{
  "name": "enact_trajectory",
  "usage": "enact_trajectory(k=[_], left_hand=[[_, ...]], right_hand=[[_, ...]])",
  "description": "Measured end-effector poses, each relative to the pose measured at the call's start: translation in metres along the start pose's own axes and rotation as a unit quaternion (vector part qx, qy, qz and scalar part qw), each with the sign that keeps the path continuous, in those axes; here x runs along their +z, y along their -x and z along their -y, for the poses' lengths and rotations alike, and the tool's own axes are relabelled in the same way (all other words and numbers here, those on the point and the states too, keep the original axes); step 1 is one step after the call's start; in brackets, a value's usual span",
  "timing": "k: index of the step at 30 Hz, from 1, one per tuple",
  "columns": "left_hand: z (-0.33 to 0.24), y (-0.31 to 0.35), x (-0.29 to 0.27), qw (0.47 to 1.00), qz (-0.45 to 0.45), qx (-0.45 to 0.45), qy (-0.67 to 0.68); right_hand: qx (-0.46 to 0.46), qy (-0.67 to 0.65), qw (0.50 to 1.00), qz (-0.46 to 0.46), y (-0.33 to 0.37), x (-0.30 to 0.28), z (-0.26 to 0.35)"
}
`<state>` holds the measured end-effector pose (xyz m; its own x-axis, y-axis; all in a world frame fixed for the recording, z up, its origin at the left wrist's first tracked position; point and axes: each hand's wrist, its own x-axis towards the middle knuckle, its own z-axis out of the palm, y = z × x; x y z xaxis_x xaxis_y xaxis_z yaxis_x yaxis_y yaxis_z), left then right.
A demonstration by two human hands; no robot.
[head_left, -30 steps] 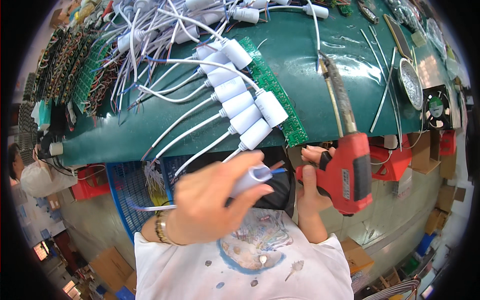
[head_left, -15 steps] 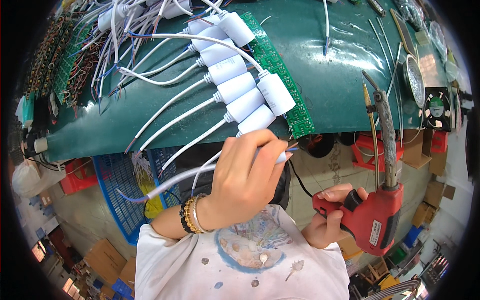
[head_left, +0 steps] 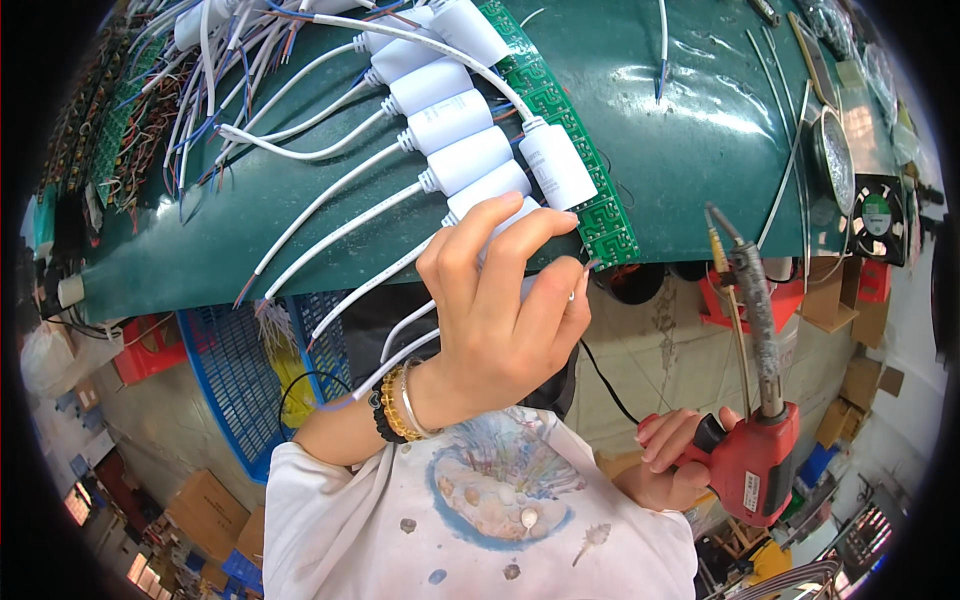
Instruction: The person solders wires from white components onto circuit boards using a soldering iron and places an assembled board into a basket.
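Note:
My left hand is closed around a white cylindrical housing, mostly hidden by the fingers. Its white cable trails back past my wrist, and short wire ends stick out by my thumb, close to the near end of a green circuit board strip. Two fingers reach over the nearest of several white housings lined up along the strip. Another white housing lies across that row's right side. In my right hand is a red soldering gun, its tip pointing up, apart from the board.
Bundled white cables and wired boards fill the table's far left. Thin metal rods, a round metal dish and a small fan are at the right. A blue basket stands below the table edge.
My left hand has turned and shifted toward the board's near end, bringing the wire ends beside it. The soldering gun has dropped slightly, and its tip has swung left.

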<state>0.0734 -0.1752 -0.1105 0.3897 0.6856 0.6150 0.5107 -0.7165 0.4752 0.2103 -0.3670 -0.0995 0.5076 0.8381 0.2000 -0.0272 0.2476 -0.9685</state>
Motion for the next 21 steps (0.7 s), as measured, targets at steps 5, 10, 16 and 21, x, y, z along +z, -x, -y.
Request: enact_trajectory(k=[5, 10, 16, 21], left_hand=[[0.002, -0.004, -0.001, 0.999, 0.017, -0.022, 0.028], [0.004, -0.008, -0.002, 0.999, 0.029, -0.027, 0.031], [0.005, -0.008, -0.001, 0.999, 0.03, -0.028, 0.028], [0.005, -0.007, 0.001, 0.999, 0.023, -0.028, 0.029]], right_hand=[[0.021, 0.082, 0.994, 0.068, 0.006, -0.022, 0.003], [0.06, 0.066, 0.99, 0.108, 0.01, -0.027, 0.006], [0.072, 0.066, 0.99, 0.105, 0.01, -0.028, 0.003], [0.097, 0.101, 0.986, 0.089, 0.015, -0.033, 0.003]])
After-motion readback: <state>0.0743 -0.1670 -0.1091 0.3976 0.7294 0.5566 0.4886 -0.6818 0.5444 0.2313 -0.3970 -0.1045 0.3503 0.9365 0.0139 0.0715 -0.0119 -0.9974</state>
